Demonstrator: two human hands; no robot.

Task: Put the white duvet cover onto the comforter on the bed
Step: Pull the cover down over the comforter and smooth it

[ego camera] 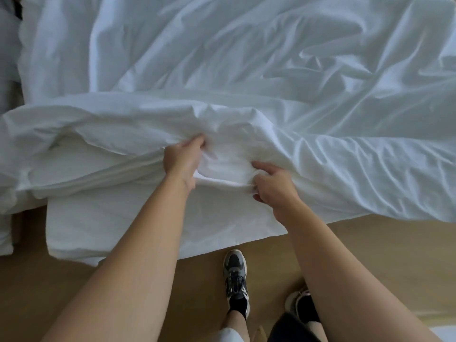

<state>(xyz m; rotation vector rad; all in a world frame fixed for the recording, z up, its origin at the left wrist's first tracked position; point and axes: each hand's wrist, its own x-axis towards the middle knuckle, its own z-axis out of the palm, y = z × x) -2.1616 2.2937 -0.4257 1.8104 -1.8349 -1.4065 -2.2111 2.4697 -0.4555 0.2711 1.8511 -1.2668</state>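
Note:
The white duvet cover (271, 77) lies wrinkled across the bed and hangs over its near edge. Below its lifted edge shows the thicker white comforter (103, 218), which droops toward the floor at the lower left. My left hand (183, 160) grips a fold of the cover's edge, fingers curled into the cloth. A little to the right and lower, my right hand (272, 185) pinches bunched white fabric at the same edge. Between the two hands the cloth is gathered into a small pocket. The fingertips of both hands are partly buried in the folds.
A wooden floor (370, 255) runs along the near side of the bed. My two feet in dark sneakers (235, 277) stand close to the hanging bedding. More white bedding sits at the far left edge (6, 230).

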